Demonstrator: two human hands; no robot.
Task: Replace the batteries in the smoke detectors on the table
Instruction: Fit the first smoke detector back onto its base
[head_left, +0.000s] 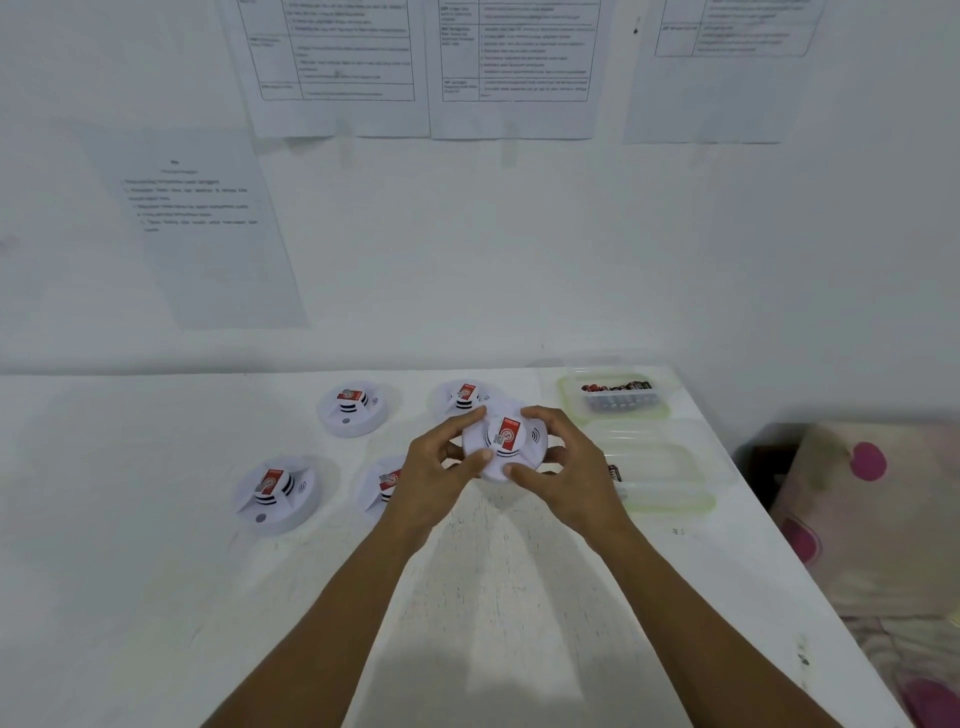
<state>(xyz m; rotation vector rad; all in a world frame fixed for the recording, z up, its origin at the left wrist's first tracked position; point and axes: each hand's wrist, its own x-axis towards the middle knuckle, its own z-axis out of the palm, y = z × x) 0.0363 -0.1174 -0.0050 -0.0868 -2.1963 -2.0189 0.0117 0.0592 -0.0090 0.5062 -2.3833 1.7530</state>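
A white worktop stands against a pale wall hung with printed paper sheets. Over its middle, both hands hold one round white plastic smoke detector with a red label, face up and seemingly lifted clear of the surface. The left hand curls round the rim at nine o'clock, thumb on the near edge. The right hand clasps the rim at three o'clock in the same way. A hold from opposite sides like this probably serves to twist the body off its base and reach the battery bay. No compartment shows yet, so I judge this the opening step.

Four more detectors lie face up around it: one just behind at eleven o'clock, one farther at ten o'clock, one partly hidden by the left wrist at eight o'clock, and one beyond that.

At one o'clock sits a clear, green-rimmed plastic tub of batteries, likely kept close for easy reach. At four o'clock lies a second tub of the same kind, perhaps for spent cells; a dark battery shows at its left edge.
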